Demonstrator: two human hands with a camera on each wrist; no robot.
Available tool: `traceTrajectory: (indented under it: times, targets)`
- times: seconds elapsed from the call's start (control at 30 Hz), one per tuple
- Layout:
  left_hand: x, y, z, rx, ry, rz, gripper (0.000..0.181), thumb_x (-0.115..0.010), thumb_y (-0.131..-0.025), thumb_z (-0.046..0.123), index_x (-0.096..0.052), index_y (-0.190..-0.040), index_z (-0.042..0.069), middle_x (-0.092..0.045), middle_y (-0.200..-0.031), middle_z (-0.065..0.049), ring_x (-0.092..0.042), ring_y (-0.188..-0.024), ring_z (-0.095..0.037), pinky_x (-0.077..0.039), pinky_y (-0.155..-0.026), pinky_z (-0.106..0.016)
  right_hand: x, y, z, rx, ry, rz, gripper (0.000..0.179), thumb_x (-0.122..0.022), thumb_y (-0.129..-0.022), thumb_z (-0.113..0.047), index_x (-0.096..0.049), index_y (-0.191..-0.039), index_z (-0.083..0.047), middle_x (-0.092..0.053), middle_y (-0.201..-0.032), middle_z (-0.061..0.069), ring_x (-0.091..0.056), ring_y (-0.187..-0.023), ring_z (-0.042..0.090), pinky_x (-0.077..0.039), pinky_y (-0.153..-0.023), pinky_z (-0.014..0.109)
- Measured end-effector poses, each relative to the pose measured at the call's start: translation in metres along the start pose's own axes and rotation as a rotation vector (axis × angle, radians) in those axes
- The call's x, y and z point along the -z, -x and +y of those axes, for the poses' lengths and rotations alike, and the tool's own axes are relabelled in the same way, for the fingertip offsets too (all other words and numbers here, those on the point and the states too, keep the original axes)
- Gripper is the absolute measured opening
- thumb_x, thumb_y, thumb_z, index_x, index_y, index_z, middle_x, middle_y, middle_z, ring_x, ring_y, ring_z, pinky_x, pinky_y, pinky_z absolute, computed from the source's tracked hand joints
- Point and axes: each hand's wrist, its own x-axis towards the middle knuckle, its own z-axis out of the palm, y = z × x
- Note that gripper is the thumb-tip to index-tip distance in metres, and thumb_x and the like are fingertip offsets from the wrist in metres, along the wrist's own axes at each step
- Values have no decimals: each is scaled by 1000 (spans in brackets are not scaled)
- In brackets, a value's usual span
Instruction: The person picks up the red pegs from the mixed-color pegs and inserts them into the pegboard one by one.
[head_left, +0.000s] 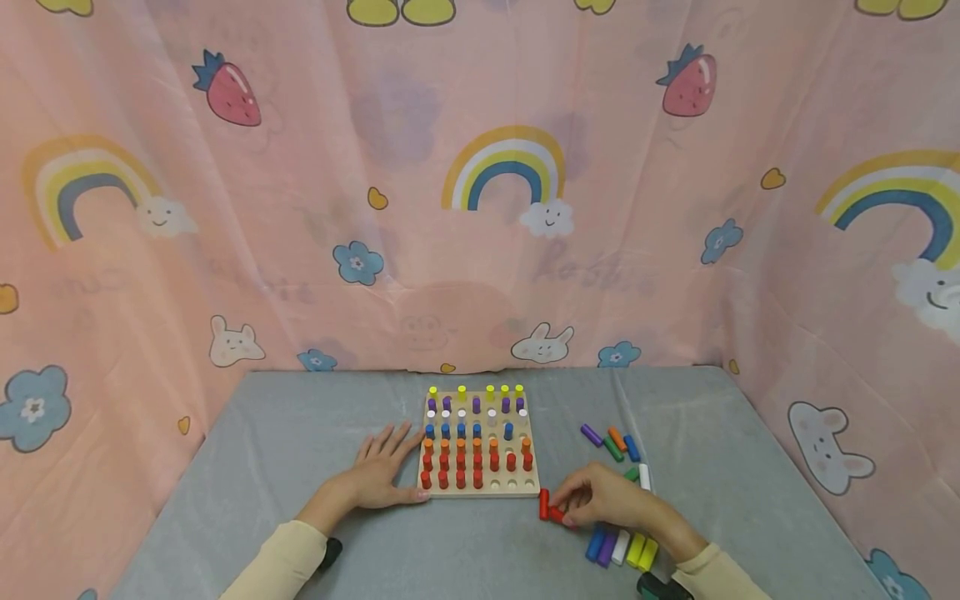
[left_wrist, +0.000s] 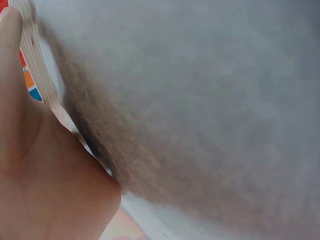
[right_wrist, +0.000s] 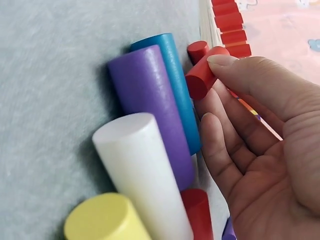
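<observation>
A wooden pegboard (head_left: 486, 493) stands mid-table with rows of red, orange, blue, white, purple and yellow pegs. My left hand (head_left: 381, 477) lies with spread fingers against its left side, thumb at the near corner; the left wrist view shows the board's layered edge (left_wrist: 37, 55) beside the thumb. Off the board's near right corner, my right hand (head_left: 600, 497) pinches a red peg (right_wrist: 204, 75) between thumb and fingers. Another red peg (head_left: 543, 504) lies just left of it. Bare holes show at the right of the nearest row.
Nearer me lie a blue peg (head_left: 596, 542), a purple peg (head_left: 606, 550), a white peg (head_left: 621, 547) and yellow pegs (head_left: 636, 550). Beyond the right hand are a purple peg (head_left: 592, 435), an orange peg (head_left: 617, 439) and several others. A patterned pink curtain (head_left: 465, 283) surrounds the grey table.
</observation>
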Motion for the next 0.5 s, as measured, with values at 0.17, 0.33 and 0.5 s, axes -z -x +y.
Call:
traceTrajectory:
  times: [0.17, 0.33, 0.5]
  targets:
    - [0, 0, 0, -2, -1, 4, 106, -66, -78, 72, -19, -159, 23, -10, -169, -8, -4, -155, -39, -1, -121, -66, 0, -5, -3, -3, 20, 33, 18, -77, -84, -14, -78, -102, -12, -73, -86, 7, -62, -71, 8, -53, -63, 23]
    - [0, 0, 0, 2, -8, 1, 107, -66, -77, 73, -19, -159, 24, -9, -169, -7, -4, -156, -39, -1, -121, -66, -3, -12, -8, 22, 70, 75, 19, -77, -85, -16, -77, -104, -14, -74, -90, 4, -63, -73, 9, -53, -65, 23]
    - [1, 0, 1, 3, -2, -7, 107, -66, -77, 73, -19, -159, 24, -10, -169, -8, -3, -156, -39, -1, -121, -66, -9, -22, -13, 78, 134, 152, 22, -77, -85, -17, -77, -106, -13, -75, -95, 3, -63, -74, 5, -54, -67, 20]
